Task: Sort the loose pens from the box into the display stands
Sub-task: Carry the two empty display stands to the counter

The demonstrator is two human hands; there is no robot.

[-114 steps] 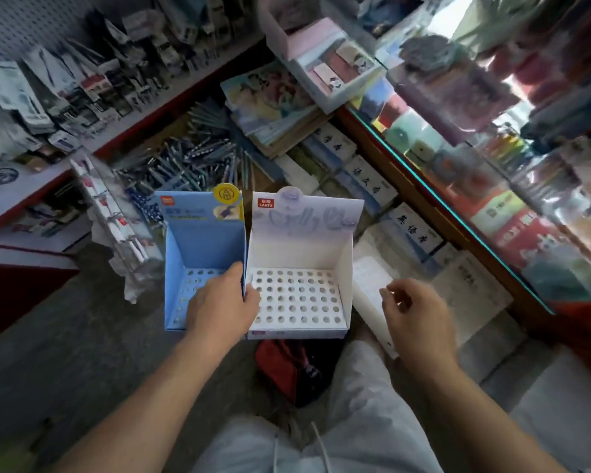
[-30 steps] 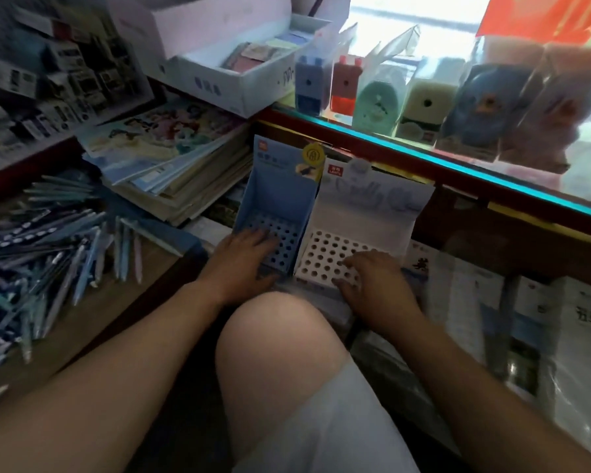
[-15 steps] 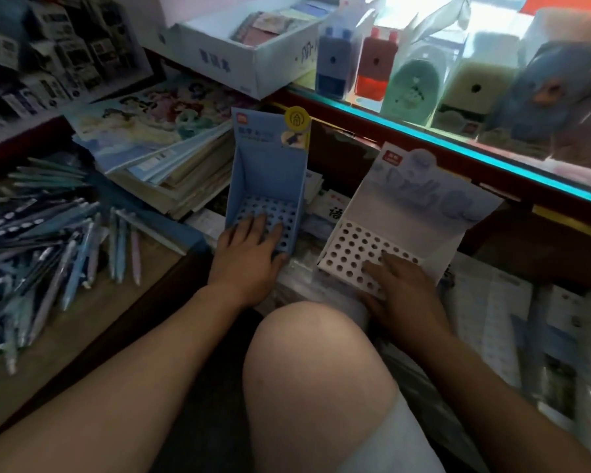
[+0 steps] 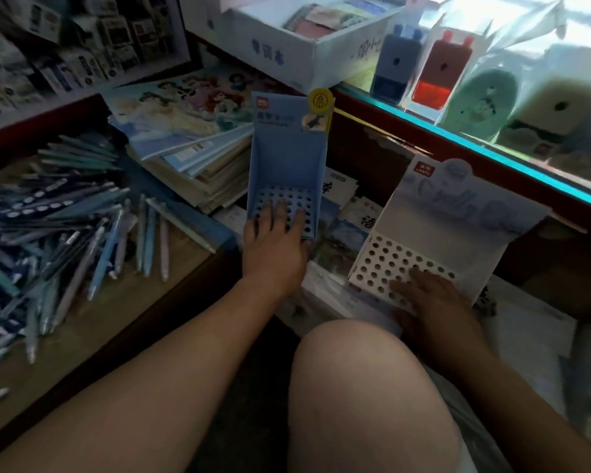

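the left hand [image 4: 274, 252] lies in the middle of the frame with its fingers stretched out flat on the perforated floor of the blue display stand [image 4: 287, 165]. it is open, pressing on the stand rather than curling round it. the stand sits upright on packaged stationery, its tall back card rising toward the upper centre, just beside a stack of books [image 4: 188, 138] to its left.

the right hand [image 4: 432, 300] is at the lower right of centre, fingers spread and resting flat on the holed base of the white display stand [image 4: 454, 223]. it too is open, with nothing pinched. this stand is turned at an angle, its back card leaning toward the right, and stands apart from the blue one.

the loose pens [image 4: 65, 220] lie heaped at the left of the frame in a shallow brown box [image 4: 116, 322], well apart from both hands. a few lie side by side near the box's right edge.

a bare knee [image 4: 362, 387] fills the lower centre between the forearms. along the upper right runs a glass counter [image 4: 492, 155] with pencil sharpeners [image 4: 394, 68] on it, and a white carton [image 4: 287, 54] sits at the upper centre.
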